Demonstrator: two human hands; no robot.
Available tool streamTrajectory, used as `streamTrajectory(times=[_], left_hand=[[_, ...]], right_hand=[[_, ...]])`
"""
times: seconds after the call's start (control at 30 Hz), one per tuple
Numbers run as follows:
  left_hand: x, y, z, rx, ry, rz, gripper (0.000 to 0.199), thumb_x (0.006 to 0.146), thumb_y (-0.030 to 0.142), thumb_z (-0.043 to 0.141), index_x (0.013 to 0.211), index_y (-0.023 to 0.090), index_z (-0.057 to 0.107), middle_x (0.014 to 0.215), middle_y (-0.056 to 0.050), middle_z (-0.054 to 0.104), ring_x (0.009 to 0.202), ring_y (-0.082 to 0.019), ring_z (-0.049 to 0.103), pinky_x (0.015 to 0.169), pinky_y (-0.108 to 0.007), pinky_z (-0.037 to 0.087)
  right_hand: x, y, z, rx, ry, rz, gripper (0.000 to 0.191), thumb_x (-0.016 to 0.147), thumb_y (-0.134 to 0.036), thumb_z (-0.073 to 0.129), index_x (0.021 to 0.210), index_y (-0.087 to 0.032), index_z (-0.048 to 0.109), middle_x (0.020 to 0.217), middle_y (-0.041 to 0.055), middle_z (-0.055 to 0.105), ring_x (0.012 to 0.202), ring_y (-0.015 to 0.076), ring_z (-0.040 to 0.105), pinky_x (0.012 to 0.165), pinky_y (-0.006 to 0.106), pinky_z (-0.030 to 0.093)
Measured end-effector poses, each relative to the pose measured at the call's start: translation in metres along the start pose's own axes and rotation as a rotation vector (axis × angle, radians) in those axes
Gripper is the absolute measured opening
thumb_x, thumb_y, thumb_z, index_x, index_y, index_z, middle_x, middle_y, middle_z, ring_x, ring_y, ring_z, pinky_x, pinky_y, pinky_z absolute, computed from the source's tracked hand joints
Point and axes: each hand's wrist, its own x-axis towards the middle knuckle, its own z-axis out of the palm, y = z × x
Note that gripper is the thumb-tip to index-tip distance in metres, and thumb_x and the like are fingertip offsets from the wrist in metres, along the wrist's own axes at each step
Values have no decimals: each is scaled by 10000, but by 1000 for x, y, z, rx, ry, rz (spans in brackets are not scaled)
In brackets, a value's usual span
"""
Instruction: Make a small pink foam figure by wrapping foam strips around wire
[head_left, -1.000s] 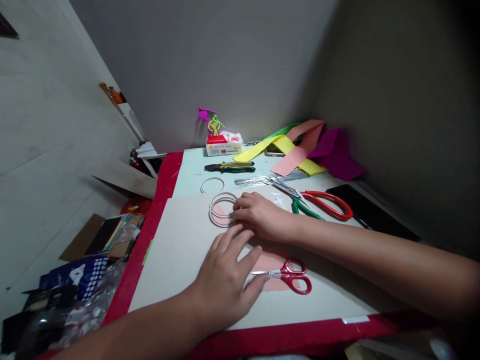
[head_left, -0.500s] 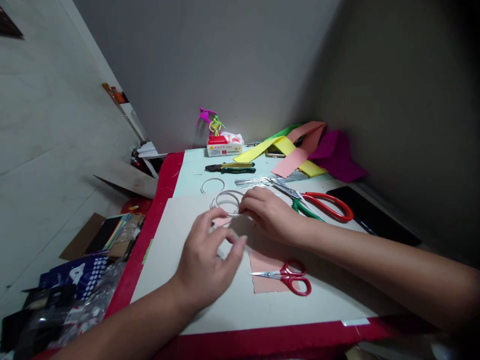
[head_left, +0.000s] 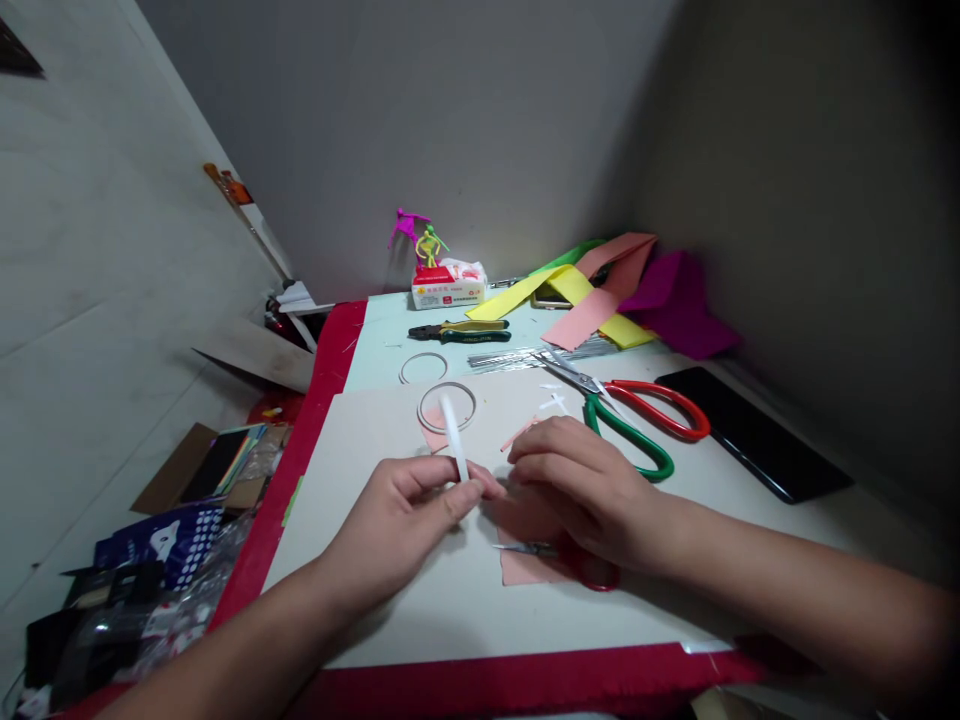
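Above the pale board (head_left: 352,530), your left hand (head_left: 394,530) pinches a white strip (head_left: 454,437) upright between thumb and fingers. Your right hand (head_left: 585,490) curls just beside it, its grip unclear. Two pale rings (head_left: 447,384) lie beyond, and your right hand hides most of the small red-handled scissors (head_left: 529,549).

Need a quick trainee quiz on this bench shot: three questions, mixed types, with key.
1. What does the left hand hold upright between thumb and fingers?
2. True or false: the larger scissors have one red handle and one green handle.
3. What lies partly under the right hand? A) pliers B) small red-handled scissors C) black slab

Key: 1. A white strip. 2. True. 3. B.
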Motion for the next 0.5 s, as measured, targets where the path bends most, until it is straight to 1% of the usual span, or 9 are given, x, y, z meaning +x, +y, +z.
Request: streamTrajectory(times=[0.1,0.17,0.23,0.3,0.37,0.43,0.5], left_hand=[[1,0,9,102,41,55,179,873,263,587,824,189,742,835,-30,733,841,-193,639,830,-341,485],[3,-6,14,253,29,150,211,888,249,554,800,183,734,746,-26,706,812,-196,633,916,-409,460],[3,-12,18,427,-31,281,238,904,209,519,775,183,717,672,-4,667,725,-165,615,1020,-468,386],[3,-18,20,569,-93,395,239,909,159,497,777,179,695,666,10,649,650,-131,584,1078,-496,318],[2,-21,21,669,-116,461,218,905,120,491,797,170,673,697,10,643,654,-121,577,1102,-509,276],[3,-23,21,731,-112,485,208,899,95,487,791,160,652,697,12,623,656,-117,566,1101,-508,274],[4,-24,21,758,-100,492,216,899,83,479,773,156,639,673,17,601,630,-110,544,1076,-483,321]], right_hand=[[0,-9,-3,150,106,146,274,867,-56,519,1119,-161,549,1039,94,630,988,188,573,860,346,477],[-1,-16,-5,225,131,267,326,869,-73,539,1176,-183,534,1057,70,638,983,158,590,876,299,484],[-1,-23,-6,299,136,364,354,860,-98,581,1195,-200,532,1040,46,649,942,135,607,848,256,498],[-1,-26,-5,380,144,432,347,839,-103,617,1163,-206,550,993,29,655,894,124,618,804,230,513],[-1,-28,-4,447,169,483,288,824,-106,640,1088,-205,581,945,21,656,854,120,625,763,217,524],[-1,-27,-3,483,201,526,226,817,-121,655,1023,-199,602,909,19,656,830,120,633,732,211,530],[-2,-26,-2,497,225,553,188,811,-130,662,983,-194,619,891,20,662,820,120,639,717,206,533]])
